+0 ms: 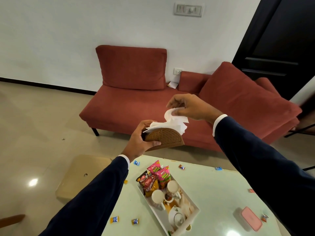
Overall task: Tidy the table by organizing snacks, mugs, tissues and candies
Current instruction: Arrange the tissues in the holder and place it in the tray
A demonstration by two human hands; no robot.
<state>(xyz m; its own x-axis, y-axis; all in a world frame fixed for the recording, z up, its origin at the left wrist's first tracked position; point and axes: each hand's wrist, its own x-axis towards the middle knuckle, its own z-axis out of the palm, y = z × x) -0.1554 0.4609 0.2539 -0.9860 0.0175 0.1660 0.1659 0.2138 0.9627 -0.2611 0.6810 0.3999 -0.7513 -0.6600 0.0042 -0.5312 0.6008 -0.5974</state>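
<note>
The left hand [142, 139] grips the brown half-round tissue holder [166, 139] by its left end, fingers curled round it, and lifts it well above the bench [213, 188], probably so the slot faces up and is easy to reach. The right hand [189, 106] pinches a crumpled white tissue [173, 114] between thumb and fingertips just above the stack of tissues [158, 125] that sticks out of the holder's top. The loose tissue touches or hangs close to that stack; I judge it is being tucked in so the tissues sit tidily together, though it could as well be pulled out.

Below the hands, a white tray [196, 210] lies across the middle of the bench. It holds the snack packets [156, 176] standing at its far end, two mugs [172, 188] side by side in the middle, and a white teapot [177, 217] at the near end, so that part looks sorted. Wrapped candies [114, 219] lie scattered on the pale, glossy bench around the tray, near and far. A pink lidded box [250, 220] sits at the near right, perhaps meant for them.

Beyond the bench stands a red sofa [136, 103] against a white wall, on a shiny beige tiled floor, with a dark door [281, 40] at the far right.
</note>
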